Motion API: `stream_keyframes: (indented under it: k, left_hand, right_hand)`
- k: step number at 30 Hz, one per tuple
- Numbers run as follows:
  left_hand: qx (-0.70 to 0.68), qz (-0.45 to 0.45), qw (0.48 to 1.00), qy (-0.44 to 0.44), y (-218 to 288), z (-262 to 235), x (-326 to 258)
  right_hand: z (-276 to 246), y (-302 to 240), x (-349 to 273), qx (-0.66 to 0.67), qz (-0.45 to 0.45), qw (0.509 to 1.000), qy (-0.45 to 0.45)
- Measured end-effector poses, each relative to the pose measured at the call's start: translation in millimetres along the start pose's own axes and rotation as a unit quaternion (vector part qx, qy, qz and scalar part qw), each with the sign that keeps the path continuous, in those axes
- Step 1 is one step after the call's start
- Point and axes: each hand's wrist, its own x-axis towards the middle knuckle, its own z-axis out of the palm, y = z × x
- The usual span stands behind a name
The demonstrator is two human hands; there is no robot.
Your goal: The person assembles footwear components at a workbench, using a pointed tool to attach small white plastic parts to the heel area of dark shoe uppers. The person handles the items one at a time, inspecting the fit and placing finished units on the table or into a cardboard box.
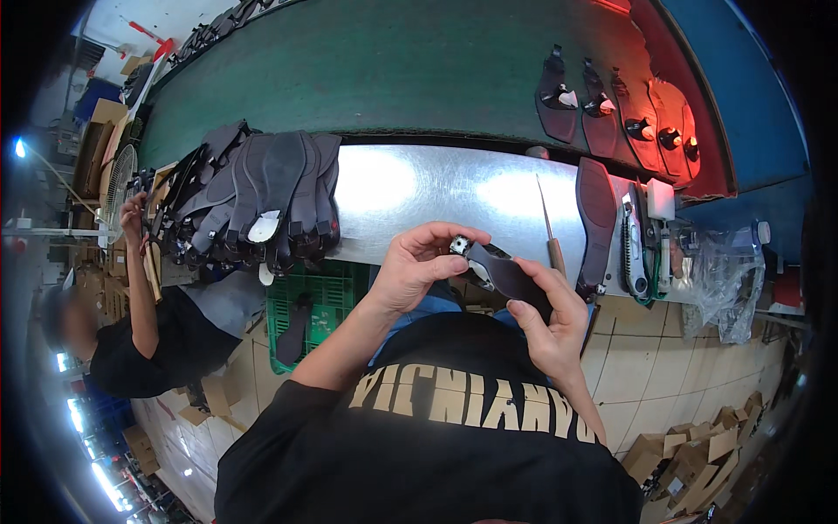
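Note:
A dark shoe sole (517, 281) with a shiny heel end is held between my two hands, above the front edge of the metal bench. My left hand (417, 269) pinches the heel end, where a small white, dotted face shows. My right hand (555, 316) grips the wider toe part between thumb and fingers. Another dark sole (595, 210) lies on the bench to the right of my hands. Between it and my hands lies an awl (550, 225) with a wooden handle, its thin point facing away from me.
Many dark soles (271, 183) are heaped at the left of the metal bench (454, 183). Several more (601, 112) lie on the green conveyor belt (419, 70) under red light. A utility knife (634, 249) lies right. A green crate (336, 293) stands below; a co-worker (166, 332) is at left.

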Motion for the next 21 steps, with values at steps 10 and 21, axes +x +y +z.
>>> stream_keyframes:
  k: [10,21]
  left_hand:
    - [-0.015,-0.002,1.0,-0.024,2.1,2.8,0.0]
    - [0.003,-0.015,1.0,0.0,3.0,2.0,-0.5]
  right_hand:
    - [1.2,4.5,-2.7,0.02,0.008,1.0,-0.003]
    - [2.1,6.0,-3.0,0.034,0.015,0.999,-0.01]
